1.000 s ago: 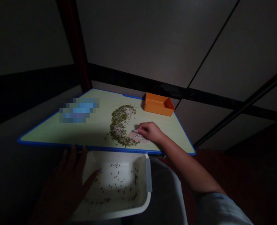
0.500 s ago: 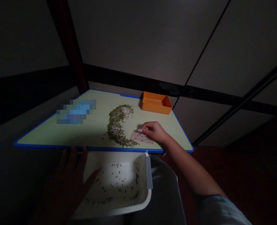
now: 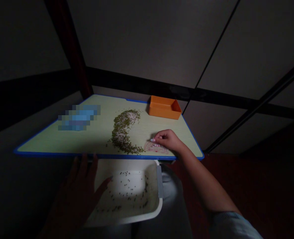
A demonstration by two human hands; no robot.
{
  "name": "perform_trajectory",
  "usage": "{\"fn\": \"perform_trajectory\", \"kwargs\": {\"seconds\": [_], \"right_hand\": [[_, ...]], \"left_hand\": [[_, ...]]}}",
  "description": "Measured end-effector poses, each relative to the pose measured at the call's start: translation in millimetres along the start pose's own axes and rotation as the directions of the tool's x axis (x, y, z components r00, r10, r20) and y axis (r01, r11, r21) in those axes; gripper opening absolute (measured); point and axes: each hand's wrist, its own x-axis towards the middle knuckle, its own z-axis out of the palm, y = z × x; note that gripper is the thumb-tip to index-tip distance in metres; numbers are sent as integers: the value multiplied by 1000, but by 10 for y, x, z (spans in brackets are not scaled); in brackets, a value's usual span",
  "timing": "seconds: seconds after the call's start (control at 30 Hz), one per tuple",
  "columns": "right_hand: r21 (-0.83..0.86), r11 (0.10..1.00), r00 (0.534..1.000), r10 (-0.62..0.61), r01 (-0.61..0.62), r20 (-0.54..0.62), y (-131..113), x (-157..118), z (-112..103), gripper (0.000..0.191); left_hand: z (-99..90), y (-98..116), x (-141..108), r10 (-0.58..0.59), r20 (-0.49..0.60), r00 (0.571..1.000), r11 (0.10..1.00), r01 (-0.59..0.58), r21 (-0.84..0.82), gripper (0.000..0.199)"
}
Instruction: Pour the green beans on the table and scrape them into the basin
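My right hand (image 3: 168, 139) is closed in a pinch on a clear pink protractor (image 3: 159, 149), which stands on the board close to its near edge. Just left of the protractor, a curved heap of small green beans mixed with pale grains (image 3: 122, 131) spreads over the tabletop. My left hand (image 3: 79, 187) is in shadow, fingers spread, over the left side of a white basin (image 3: 129, 219). Its fingertips reach the table's near edge. Scattered green beans lie in the basin.
The pale table (image 3: 97, 141) has a blue rim. An orange box (image 3: 164, 112) stands at its back right corner, and a blurred-out blue item (image 3: 79, 118) lies on the left. Dark panelled cabinets (image 3: 142, 39) rise behind. The basin sits below the near edge, above my lap.
My right hand and the protractor have moved slightly right, away from the heap. The left hand stays spread over the basin, and the view has shifted a little.
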Motion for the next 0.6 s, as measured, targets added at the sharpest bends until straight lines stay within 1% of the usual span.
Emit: {"fn": "perform_trajectory", "kwargs": {"seconds": [0.27, 0.47, 0.53, 0.6], "right_hand": [[-6, 999, 997, -36, 37, 66, -40, -18, 27, 35], [18, 999, 992, -51, 49, 112, -60, -36, 56, 33], [31, 998, 994, -53, 50, 100, -67, -45, 54, 32], [41, 998, 998, -49, 47, 49, -67, -50, 50, 32]], "left_hand": [[-32, 13, 19, -15, 42, 999, 1000, 13, 25, 85], [1, -6, -4, 1, 33, 999, 999, -2, 46, 84], [6, -18, -8, 0, 34, 999, 999, -2, 43, 84], [-1, -25, -6, -7, 47, 999, 999, 6, 39, 84]]}}
